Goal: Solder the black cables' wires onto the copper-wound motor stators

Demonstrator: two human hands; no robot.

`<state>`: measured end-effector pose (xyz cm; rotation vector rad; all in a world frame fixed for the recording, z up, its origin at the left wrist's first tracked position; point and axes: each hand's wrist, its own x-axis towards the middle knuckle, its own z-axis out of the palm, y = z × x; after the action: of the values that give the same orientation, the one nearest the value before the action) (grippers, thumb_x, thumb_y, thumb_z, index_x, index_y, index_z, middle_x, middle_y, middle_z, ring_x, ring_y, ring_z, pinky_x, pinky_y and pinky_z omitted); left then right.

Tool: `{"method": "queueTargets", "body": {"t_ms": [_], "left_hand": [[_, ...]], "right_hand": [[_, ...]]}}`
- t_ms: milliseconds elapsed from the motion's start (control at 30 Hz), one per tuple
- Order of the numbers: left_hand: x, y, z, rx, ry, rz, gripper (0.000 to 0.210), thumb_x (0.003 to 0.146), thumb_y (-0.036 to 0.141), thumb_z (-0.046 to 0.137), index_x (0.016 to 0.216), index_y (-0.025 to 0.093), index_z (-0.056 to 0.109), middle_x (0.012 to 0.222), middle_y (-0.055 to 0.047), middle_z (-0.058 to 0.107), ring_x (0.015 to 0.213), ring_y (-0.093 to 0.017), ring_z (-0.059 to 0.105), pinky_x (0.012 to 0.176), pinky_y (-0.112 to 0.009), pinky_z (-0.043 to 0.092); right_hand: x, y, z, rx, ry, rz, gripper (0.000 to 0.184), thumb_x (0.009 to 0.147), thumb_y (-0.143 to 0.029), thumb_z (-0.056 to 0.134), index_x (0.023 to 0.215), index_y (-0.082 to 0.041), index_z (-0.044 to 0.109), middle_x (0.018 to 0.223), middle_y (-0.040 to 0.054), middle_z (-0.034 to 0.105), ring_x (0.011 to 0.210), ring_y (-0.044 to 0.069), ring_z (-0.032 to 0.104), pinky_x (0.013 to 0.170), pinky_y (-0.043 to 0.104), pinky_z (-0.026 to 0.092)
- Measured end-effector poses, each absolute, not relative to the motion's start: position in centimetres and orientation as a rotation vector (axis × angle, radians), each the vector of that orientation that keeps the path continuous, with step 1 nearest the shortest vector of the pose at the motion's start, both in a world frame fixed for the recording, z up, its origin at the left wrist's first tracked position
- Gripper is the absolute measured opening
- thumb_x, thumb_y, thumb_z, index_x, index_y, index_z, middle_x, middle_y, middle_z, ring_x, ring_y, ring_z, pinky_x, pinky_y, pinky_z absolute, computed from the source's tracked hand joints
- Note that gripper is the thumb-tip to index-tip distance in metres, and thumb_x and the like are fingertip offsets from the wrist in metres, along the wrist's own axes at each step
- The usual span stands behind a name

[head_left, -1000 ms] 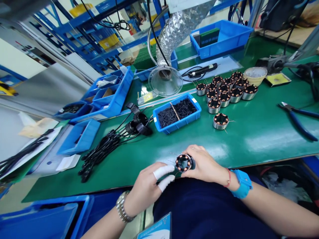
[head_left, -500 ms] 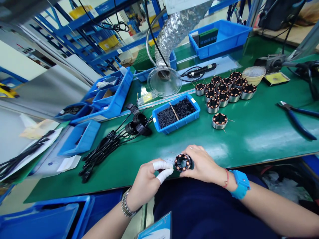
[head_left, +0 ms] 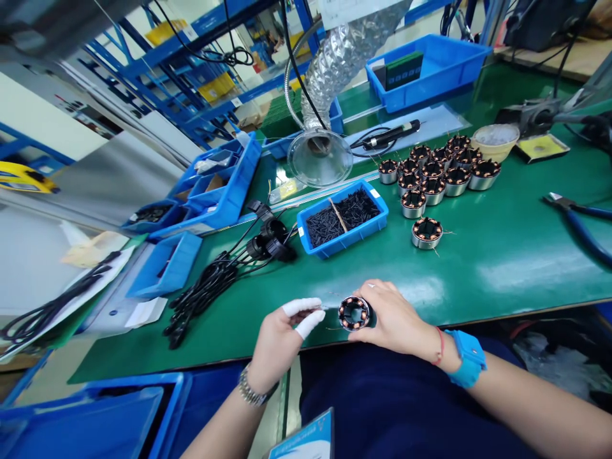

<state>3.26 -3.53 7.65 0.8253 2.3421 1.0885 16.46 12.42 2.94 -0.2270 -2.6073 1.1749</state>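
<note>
One copper-wound ring (head_left: 352, 326) is gripped in our right hand (head_left: 394, 319); we cannot tell whether our left hand (head_left: 282, 335) pinches anything. Beyond both stands a blue bin (head_left: 354, 241); below, an unreadable badge (head_left: 306, 441).

left grip (head_left: 278, 336): fingertips (head_left: 313, 305) nearly together, pointing inward | right grip (head_left: 393, 317): curved, thumb (head_left: 364, 335) nearest the torso

On the workbench (head_left: 268, 287), a bin (head_left: 354, 236) of tube pieces (head_left: 322, 227) sits between cables (head_left: 210, 284), left, and motor stators (head_left: 433, 185), right; pliers (head_left: 565, 203) lie right of the stators.
</note>
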Motion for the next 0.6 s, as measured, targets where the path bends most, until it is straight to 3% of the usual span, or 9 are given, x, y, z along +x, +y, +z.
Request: {"method": "queueTargets", "body": {"t_ms": [167,367,500,600], "left_hand": [[4.0,-2.4,7.3,1.238,2.443,0.990,0.015,0.075,0.027,0.057,0.075,0.015,0.066,0.075,-0.004,0.067,0.069,-0.015,0.061,0.064,-0.026,0.049],[3.9,-2.5,8.1,1.697,2.497,0.882,0.012,0.078,0.021,0.053,0.078,0.016,0.065,0.073,-0.005,0.066,0.067,-0.015,0.060,0.063,-0.026,0.048],[3.4,-3.3,8.6,1.613,2.494,0.743,0.018,0.076,0.026,0.057,0.090,0.018,0.065,0.078,-0.005,0.067,0.067,-0.014,0.061,0.063,-0.024,0.050],[2.8,-4.6,8.4,1.418,2.490,0.750,0.030,0.076,0.030,0.057,0.103,0.018,0.060,0.081,-0.004,0.068,0.065,-0.014,0.061,0.063,-0.025,0.051]], "right_hand": [[16.5,12.4,3.2,-0.230,-2.629,1.177,0.044,0.061,-0.044,0.070,0.092,-0.020,0.051,0.089,0.0037,0.056,0.090,0.022,0.048,0.076,0.033,0.034],[16.4,12.3,3.2,-0.255,-2.636,1.171,0.043,0.062,-0.044,0.069,0.093,-0.020,0.051,0.090,0.0034,0.056,0.090,0.021,0.048,0.076,0.033,0.035],[16.6,12.5,3.3,-0.228,-2.644,1.167,0.047,0.061,-0.041,0.071,0.096,-0.020,0.050,0.092,0.0035,0.056,0.091,0.021,0.048,0.078,0.033,0.035],[17.2,12.9,4.5,-0.176,-2.679,1.033,0.056,0.064,-0.042,0.069,0.109,-0.018,0.047,0.101,0.0072,0.054,0.097,0.023,0.045,0.080,0.035,0.035]]}}
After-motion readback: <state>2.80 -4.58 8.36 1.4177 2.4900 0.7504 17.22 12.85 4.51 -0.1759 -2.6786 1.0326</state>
